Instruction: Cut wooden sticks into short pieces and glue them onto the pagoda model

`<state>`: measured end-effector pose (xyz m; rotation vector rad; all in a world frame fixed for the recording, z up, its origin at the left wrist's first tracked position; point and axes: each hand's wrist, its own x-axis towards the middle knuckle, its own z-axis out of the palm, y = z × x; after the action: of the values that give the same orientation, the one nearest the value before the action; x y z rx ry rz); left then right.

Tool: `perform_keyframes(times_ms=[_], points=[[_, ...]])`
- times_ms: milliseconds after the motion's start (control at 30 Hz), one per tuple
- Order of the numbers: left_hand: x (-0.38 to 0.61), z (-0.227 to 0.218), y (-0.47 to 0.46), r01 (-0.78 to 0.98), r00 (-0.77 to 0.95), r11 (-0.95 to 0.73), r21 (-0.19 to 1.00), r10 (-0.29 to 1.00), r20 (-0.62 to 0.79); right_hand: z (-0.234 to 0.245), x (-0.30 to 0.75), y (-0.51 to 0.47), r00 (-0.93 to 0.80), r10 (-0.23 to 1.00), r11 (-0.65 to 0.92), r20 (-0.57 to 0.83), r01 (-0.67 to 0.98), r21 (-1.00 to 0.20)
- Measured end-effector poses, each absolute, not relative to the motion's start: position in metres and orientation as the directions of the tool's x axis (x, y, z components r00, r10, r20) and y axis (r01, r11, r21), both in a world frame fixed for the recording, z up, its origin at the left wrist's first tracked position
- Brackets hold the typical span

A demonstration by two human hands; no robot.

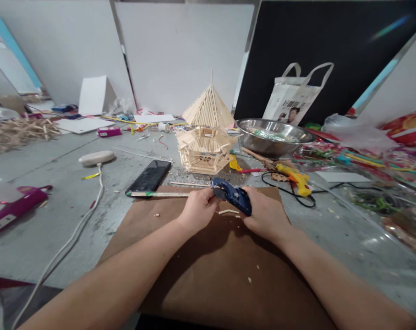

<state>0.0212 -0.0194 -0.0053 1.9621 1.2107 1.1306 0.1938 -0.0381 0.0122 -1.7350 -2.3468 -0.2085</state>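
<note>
My left hand (199, 207) pinches a thin pale wooden stick (163, 195), whose green-marked far end lies along the near edge of a black phone (150, 177). My right hand (265, 211) is wrapped round a dark blue hand cutter (232, 196), its head close against my left fingertips. Whether the stick sits between the jaws is hidden by my fingers. Below the cutter, short stick pieces (228, 211) lie on a brown sheet (201, 279). Just beyond my hands stands a small pagoda model (208, 133) built of pale sticks, with a pointed roof.
A yellow glue gun (296, 178) with a black cord lies to the right, near a steel bowl (275, 137). Leftward are a white cable (87, 215), a purple power strip (17, 207) and a stick pile (22, 133). A white bag (293, 98) stands behind the bowl.
</note>
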Motion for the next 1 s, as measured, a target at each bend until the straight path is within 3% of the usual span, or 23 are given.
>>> perform_keyframes(times_ms=[1000], points=[[0.0172,-0.0038,-0.02,0.502,0.232,-0.442,0.743,0.897,0.376,0.0149,0.195,-0.0379,-0.285,0.93,0.282,0.233,0.958,0.048]])
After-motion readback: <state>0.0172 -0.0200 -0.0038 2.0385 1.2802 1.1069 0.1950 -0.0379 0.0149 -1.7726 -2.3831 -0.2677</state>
